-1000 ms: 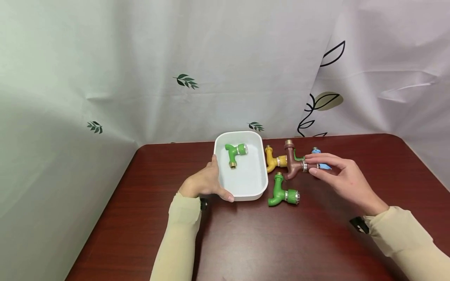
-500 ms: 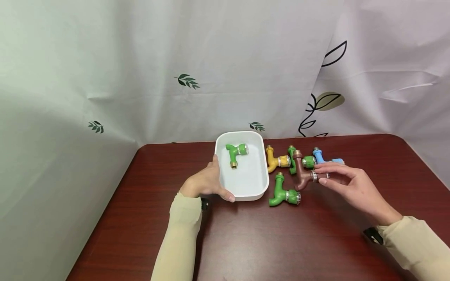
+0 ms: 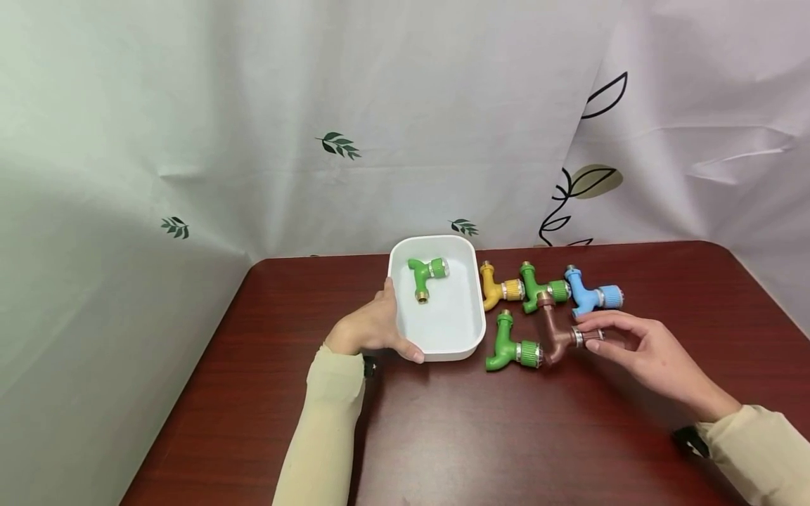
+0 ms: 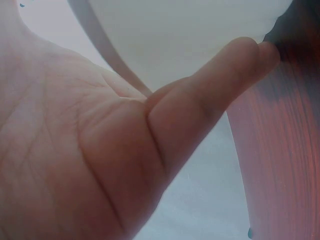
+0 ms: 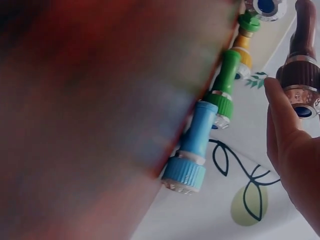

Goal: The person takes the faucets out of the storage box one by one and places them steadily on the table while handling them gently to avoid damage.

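Note:
My right hand pinches a brown tap by its ribbed knob, between thumb and fingers. In the right wrist view the brown tap is held off the table. My left hand rests against the left side of a white tray, thumb at the near corner. The left wrist view shows the fingers straight along the tray's outer wall. Inside the tray lies a green tap with a brass end.
Right of the tray a yellow tap, a second green tap and a blue tap lie in a row. Nearer lies another green tap, just left of the brown one. A pale curtain hangs behind the dark red table.
My right hand has brought the brown tap toward me and slightly right, uncovering the green and blue taps behind it. The left hand and the tray have stayed put.

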`<state>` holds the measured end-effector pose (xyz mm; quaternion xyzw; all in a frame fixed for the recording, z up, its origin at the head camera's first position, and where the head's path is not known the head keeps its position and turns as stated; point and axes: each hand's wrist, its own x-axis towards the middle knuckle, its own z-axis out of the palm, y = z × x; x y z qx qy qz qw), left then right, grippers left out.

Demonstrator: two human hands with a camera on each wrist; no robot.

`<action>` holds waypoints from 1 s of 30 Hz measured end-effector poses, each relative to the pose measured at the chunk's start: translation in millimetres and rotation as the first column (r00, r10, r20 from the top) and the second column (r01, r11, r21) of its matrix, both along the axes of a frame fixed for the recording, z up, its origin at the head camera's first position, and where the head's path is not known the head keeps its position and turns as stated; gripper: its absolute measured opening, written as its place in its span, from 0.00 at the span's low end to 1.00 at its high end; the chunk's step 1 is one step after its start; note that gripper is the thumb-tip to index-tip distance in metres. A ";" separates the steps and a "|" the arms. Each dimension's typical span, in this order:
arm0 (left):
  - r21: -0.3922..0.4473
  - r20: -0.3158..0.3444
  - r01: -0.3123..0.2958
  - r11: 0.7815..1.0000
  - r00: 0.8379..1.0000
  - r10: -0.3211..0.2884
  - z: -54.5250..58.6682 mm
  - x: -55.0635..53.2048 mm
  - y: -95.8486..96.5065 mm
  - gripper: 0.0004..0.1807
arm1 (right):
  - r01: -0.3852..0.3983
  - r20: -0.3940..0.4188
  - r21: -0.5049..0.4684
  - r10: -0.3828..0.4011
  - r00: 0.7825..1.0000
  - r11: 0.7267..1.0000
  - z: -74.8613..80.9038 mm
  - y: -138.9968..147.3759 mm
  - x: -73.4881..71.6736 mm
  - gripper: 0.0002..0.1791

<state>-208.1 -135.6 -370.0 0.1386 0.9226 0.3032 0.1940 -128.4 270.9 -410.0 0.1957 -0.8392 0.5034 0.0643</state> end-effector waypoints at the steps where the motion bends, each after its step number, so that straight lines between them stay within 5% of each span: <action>1: 0.000 0.005 -0.002 1.000 1.000 0.002 0.4 0.3 0.0 0.88 | -0.005 0.000 0.002 0.005 1.000 1.000 -1.2 1.2 0.5 0.17; 16: -0.011 0.008 -0.006 1.000 1.000 0.006 1.2 -0.1 0.4 0.89 | -0.038 0.099 0.190 0.019 0.995 0.981 -3.4 6.5 -0.1 0.10; 30: -0.022 0.015 -0.012 1.000 1.000 0.012 0.4 0.2 -0.4 0.89 | -0.074 0.015 0.322 0.073 0.997 0.944 -10.3 5.2 -7.6 0.13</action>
